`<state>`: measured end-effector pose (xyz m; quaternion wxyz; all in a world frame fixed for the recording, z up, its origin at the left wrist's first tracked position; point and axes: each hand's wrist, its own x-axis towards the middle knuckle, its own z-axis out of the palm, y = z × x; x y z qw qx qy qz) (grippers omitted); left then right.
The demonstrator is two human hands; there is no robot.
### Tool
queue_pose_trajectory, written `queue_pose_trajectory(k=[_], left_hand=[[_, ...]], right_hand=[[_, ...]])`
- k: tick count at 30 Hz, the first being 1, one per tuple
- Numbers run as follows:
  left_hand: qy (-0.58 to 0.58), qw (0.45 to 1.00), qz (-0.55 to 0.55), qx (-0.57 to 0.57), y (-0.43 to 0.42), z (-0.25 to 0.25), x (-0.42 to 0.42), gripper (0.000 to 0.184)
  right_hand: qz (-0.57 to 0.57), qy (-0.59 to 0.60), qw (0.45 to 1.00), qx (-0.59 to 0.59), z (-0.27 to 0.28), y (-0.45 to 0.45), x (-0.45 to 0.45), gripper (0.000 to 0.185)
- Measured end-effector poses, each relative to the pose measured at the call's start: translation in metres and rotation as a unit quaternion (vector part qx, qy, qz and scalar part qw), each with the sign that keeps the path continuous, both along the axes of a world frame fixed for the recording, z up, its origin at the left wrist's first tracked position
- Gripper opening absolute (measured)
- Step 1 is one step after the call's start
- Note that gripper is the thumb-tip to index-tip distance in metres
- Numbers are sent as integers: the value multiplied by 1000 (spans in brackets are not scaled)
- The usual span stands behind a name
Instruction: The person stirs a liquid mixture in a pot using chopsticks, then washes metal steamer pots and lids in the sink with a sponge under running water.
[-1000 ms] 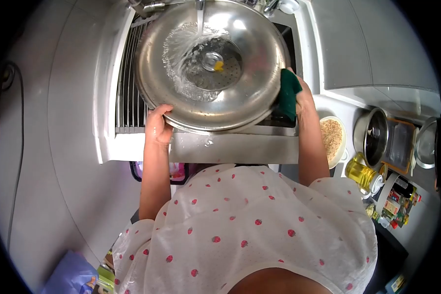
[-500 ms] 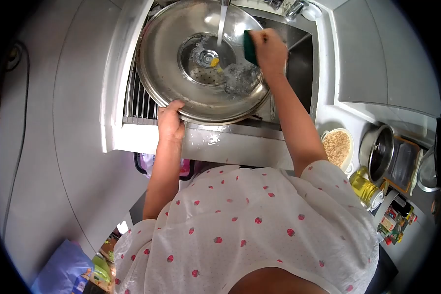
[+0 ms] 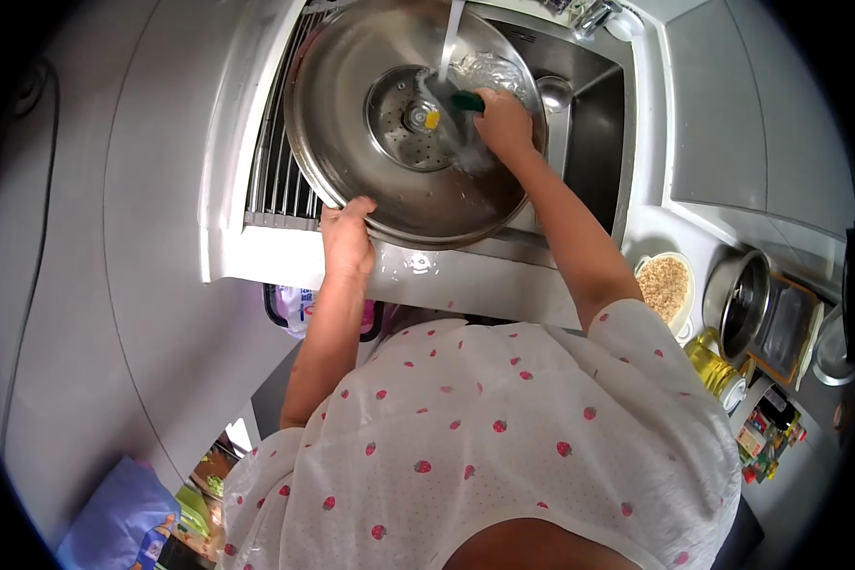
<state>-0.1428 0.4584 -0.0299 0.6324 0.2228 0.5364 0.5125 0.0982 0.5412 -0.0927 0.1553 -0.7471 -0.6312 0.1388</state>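
Note:
A large round metal lid (image 3: 342, 123) lies tilted over the sink with its hollow side up, and tap water (image 3: 449, 38) runs into it. Its near left rim is gripped by my left hand (image 3: 349, 237), thumb over the edge. Inside the right part of the lid, my right hand (image 3: 504, 122) holds a dark green scouring pad (image 3: 466, 101), close to the stream. A perforated round plate (image 3: 416, 147) sits at the lid's centre, with a small yellow piece (image 3: 432, 120) on it.
A slatted rack (image 3: 275, 180) shows left of the lid, the sink basin (image 3: 594, 142) right of it. A ladle (image 3: 554, 93) rests behind. Farther right stand a bowl of grains (image 3: 664, 285), a metal pot (image 3: 743, 304) and an oil bottle (image 3: 712, 366).
My right hand has moved from the lid's outer right edge into its inside with the green pad. The lid has shifted a little, showing more of the basin. My left hand keeps its grip.

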Motion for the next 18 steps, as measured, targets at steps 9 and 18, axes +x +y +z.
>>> queue_pose_trajectory(k=[9,18], left_hand=[[14,999,-15,33,2,8,4,30],[24,996,-20,83,6,13,14,36]], right_hand=[[210,-20,974,-80,27,-6,-9,38],[109,-21,989,93,40,5,-30,30]])
